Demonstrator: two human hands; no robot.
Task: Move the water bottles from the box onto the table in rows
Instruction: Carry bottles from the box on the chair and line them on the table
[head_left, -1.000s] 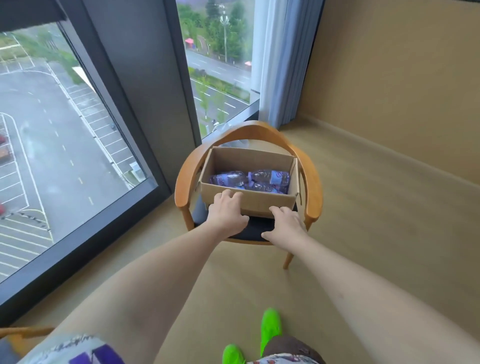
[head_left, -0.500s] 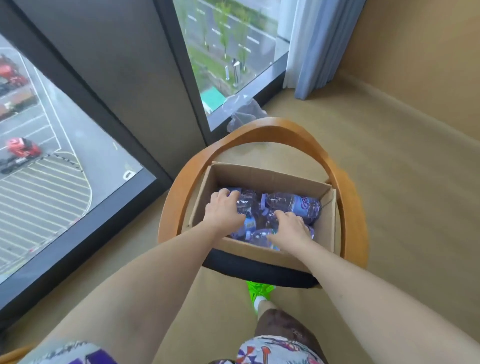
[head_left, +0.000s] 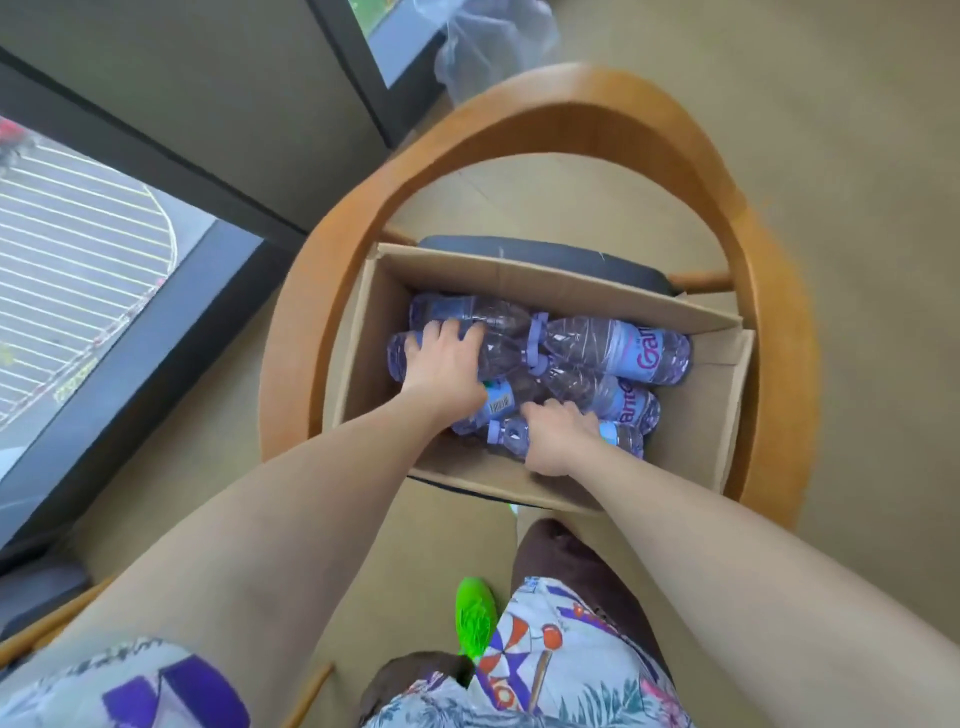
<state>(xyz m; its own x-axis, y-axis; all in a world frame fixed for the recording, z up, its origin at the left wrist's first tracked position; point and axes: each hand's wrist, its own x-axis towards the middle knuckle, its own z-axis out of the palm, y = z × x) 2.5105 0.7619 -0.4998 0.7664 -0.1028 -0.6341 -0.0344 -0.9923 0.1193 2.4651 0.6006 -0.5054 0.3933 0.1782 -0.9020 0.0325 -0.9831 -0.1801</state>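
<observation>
An open cardboard box (head_left: 717, 405) sits on the seat of a round-backed wooden chair (head_left: 613, 109). Inside it lie several clear water bottles (head_left: 618, 345) with blue-purple labels and caps, piled on their sides. My left hand (head_left: 444, 364) is down in the box, fingers curled over a bottle at the left of the pile. My right hand (head_left: 558, 436) closes around a bottle (head_left: 511, 434) at the near side of the box. No table is in view.
Floor-to-ceiling windows (head_left: 78, 249) with dark frames run along the left. A crumpled clear plastic bag (head_left: 493, 47) lies on the floor behind the chair. Tan floor spreads to the right. A green shoe (head_left: 475, 618) and my patterned shorts are below.
I have leaned in over the chair, so the view now looks straight down into the box. Both hands went from the box's front rim down onto the bottles.
</observation>
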